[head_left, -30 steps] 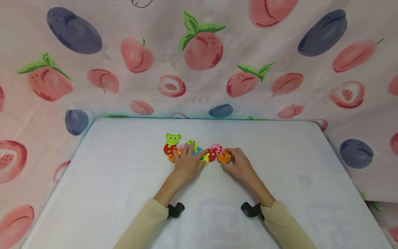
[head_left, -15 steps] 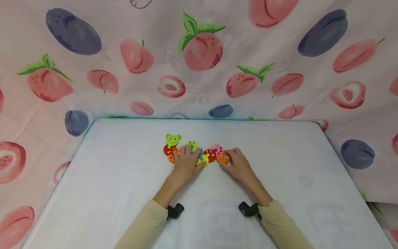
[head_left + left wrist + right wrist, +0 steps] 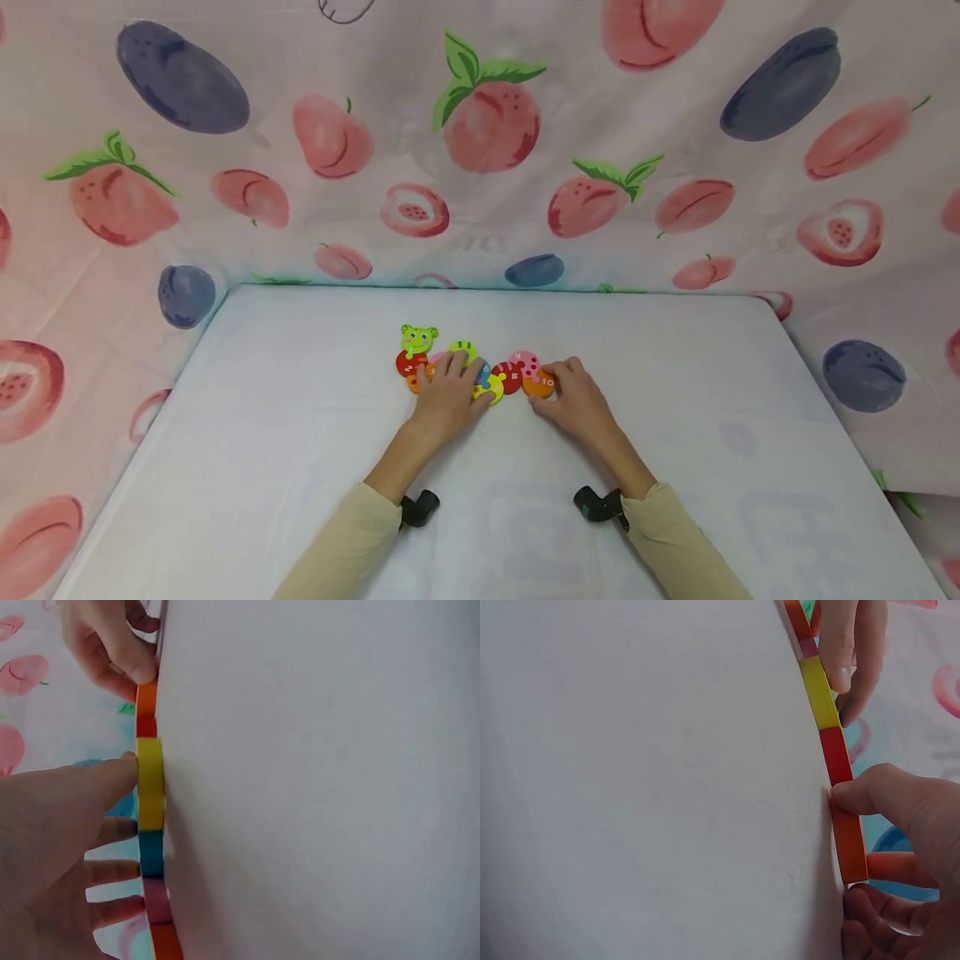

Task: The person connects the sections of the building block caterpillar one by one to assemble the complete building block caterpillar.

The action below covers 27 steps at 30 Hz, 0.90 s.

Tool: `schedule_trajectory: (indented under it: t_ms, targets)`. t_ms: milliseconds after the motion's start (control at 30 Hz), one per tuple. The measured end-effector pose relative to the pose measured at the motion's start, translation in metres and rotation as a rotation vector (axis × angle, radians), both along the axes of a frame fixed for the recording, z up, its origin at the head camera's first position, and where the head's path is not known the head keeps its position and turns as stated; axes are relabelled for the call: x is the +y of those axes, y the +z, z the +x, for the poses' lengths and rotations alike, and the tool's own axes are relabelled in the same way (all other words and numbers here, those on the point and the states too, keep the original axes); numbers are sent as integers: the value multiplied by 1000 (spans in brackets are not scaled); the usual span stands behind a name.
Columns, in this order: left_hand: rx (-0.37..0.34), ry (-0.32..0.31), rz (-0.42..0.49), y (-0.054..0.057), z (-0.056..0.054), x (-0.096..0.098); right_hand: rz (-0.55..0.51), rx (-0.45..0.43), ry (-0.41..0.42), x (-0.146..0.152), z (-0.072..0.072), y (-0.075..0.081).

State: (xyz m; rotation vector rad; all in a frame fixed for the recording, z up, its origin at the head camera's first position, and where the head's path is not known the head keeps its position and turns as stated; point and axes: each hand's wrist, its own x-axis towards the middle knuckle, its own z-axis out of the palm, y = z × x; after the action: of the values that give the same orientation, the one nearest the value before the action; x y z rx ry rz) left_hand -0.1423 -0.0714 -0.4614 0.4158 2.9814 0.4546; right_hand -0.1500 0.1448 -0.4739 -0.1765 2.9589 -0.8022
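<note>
A row of flat, thick-edged caterpillar puzzle pieces lies on the table in the head view. A green smiling head piece [image 3: 418,338] is at its left end, above a red piece [image 3: 410,364] numbered 2. My left hand [image 3: 442,402] rests with spread fingers on the middle pieces, partly hiding them; its thumb is at the yellow piece [image 3: 151,784]. With thumb and fingers, my right hand [image 3: 581,404] pinches the orange puzzle piece [image 3: 537,384] numbered 10 at the right end. That piece meets the pink dotted piece [image 3: 527,363], beside the red piece [image 3: 511,377] numbered 8.
A white cloth covers the table [image 3: 480,533]. Behind it and at both sides hangs a fruit-print curtain [image 3: 360,217]. A black wrist-camera mount [image 3: 420,507] sits at the left sleeve, another mount [image 3: 597,503] at the right one.
My right hand has slid the orange piece slightly left, up against the pink dotted piece. My left hand stays on the middle pieces, almost still.
</note>
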Motion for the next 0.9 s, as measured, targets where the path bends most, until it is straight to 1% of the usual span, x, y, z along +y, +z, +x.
schedule_trajectory:
  t_ms: [67, 133, 267, 333, 433, 500, 600, 767, 900]
  targets:
    - [-18, -23, -13, 3, -3, -8, 31, 1, -17, 1, 0, 1]
    - [-27, -32, -14, 6, -7, -19, 48, -5, -25, 2, -1, 3]
    - [-55, -4, -19, 9, -20, -48, 62, -33, -33, 7, -5, 7]
    - [-92, -1, -21, 9, -26, -61, 75, -46, -39, 11, -8, 9]
    - [-126, -38, -53, 9, -32, -74, 96, -54, -37, 17, -14, 9]
    - [-121, -67, -61, 10, -33, -78, 105, -56, -26, 19, -18, 9]
    - [-85, -92, -73, 11, -33, -79, 111, -53, -10, 21, -21, 10]
    - [-54, -82, -92, 12, -30, -73, 115, -53, -11, 21, -20, 10]
    - [-61, -62, -94, 13, -28, -70, 109, -51, -5, 22, -19, 10]
